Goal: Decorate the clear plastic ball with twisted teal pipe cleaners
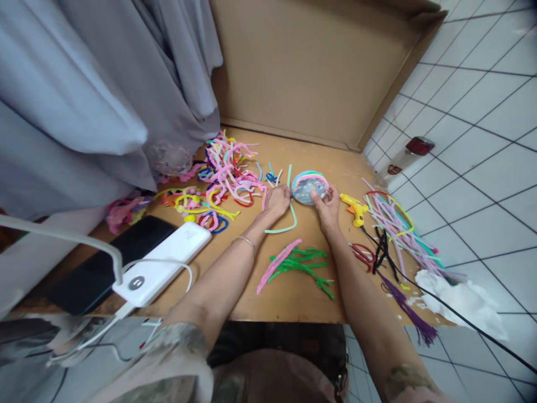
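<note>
A round clear piece [309,190] with blue, green and pink fuzzy stems around its rim is held up over the table. My right hand [328,208] grips its right side, thumb on the front face. At its left edge is my left hand [278,200], fingers closed around a pale green stem [289,224], whose ends stick out above and below the hand. Nearer me lie several green stems [304,262] and a pink one [279,266]. A yellow glue gun [356,209] rests just right of my right hand.
Tangled colourful stems [229,168] heap at the left, near a white power bank [163,266] and a black phone [113,263]. Rightward are red-handled scissors [363,256], lilac stems [390,224], a black cord, white tissue [461,299] and a bottle [405,159]. Cardboard [319,73] stands behind.
</note>
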`<state>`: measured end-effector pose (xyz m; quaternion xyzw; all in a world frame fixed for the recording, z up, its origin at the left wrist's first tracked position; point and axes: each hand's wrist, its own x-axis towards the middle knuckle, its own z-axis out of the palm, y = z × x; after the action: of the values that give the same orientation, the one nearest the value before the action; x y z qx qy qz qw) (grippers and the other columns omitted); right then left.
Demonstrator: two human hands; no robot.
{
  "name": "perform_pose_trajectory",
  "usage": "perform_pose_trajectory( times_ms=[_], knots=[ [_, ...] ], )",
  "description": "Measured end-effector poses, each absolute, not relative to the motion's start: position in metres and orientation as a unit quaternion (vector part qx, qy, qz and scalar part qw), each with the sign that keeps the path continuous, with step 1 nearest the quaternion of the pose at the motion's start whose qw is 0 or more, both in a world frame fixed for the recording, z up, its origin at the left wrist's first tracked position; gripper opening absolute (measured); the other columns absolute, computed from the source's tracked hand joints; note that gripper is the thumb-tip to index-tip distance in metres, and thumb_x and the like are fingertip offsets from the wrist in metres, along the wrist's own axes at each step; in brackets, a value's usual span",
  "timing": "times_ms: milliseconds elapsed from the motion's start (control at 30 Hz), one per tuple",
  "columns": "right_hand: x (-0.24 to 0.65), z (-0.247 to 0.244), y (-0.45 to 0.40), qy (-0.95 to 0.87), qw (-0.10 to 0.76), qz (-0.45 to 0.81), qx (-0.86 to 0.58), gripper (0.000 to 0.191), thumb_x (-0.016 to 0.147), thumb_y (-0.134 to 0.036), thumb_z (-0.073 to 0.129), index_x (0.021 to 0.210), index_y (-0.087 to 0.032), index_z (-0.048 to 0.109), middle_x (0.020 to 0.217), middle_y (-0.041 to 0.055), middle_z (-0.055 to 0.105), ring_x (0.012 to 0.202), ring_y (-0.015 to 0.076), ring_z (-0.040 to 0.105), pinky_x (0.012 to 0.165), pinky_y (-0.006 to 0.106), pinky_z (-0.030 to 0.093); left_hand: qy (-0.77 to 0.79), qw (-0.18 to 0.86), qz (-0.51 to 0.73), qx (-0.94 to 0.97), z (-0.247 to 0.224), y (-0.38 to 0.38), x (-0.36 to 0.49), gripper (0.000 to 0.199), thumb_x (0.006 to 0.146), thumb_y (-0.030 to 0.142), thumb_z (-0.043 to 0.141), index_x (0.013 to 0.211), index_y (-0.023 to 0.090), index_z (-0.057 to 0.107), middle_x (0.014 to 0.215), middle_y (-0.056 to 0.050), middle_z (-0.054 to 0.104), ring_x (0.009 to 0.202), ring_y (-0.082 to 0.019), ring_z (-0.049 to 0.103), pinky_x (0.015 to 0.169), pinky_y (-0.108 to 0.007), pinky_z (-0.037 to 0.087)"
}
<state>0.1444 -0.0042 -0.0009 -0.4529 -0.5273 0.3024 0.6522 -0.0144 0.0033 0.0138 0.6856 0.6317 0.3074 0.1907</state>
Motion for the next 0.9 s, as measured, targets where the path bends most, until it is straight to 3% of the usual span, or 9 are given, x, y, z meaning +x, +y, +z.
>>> perform_pose_trajectory(
  times_ms=[167,433,667,900],
  knots=[
    [0.144,0.009,-0.005,-0.462,0.684,0.358,-0.437,0.052,0.062,-0.049,0.077,0.100,-0.020,0.056,0.100,0.0046,0.067,0.092,0.0186,0.064,0.087,0.037,0.053,0.627,0.198,0.317,0.683,0.013,0.003,-0.015,0.034,0.095,0.026,0.035,0.088,0.015,0.066,0.094,-0.012,0.072,0.089,-0.023,0.065,0.082,-0.031,0.045],
    [0.147,0.018,-0.005,-0.415,0.689,0.440,-0.400,0.052,0.075,-0.066,0.058,0.100,-0.020,0.062,0.101,0.0060,0.069,0.094,0.0214,0.067,0.080,0.038,0.055,0.628,0.200,0.322,0.679,0.013,0.002,-0.015,0.032,0.094,0.026,0.036,0.085,0.016,0.065,0.089,-0.011,0.071,0.085,-0.021,0.064,0.077,-0.030,0.045],
    [0.141,0.012,-0.010,-0.491,0.691,0.292,-0.443,0.054,0.068,-0.052,0.072,0.107,-0.020,0.054,0.108,0.0071,0.064,0.100,0.0194,0.063,0.092,0.038,0.051,0.624,0.225,0.355,0.659,0.017,0.001,-0.015,0.034,0.094,0.025,0.033,0.087,0.015,0.066,0.094,-0.011,0.071,0.090,-0.022,0.063,0.081,-0.031,0.044],
    [0.138,-0.004,-0.012,-0.590,0.591,0.152,-0.528,0.067,0.064,-0.052,0.075,0.118,-0.020,0.051,0.117,0.0104,0.058,0.111,0.0255,0.054,0.102,0.049,0.042,0.635,0.230,0.406,0.616,0.013,0.005,-0.017,0.031,0.093,0.025,0.034,0.086,0.016,0.063,0.090,-0.008,0.069,0.087,-0.020,0.061,0.079,-0.029,0.044]
  ],
)
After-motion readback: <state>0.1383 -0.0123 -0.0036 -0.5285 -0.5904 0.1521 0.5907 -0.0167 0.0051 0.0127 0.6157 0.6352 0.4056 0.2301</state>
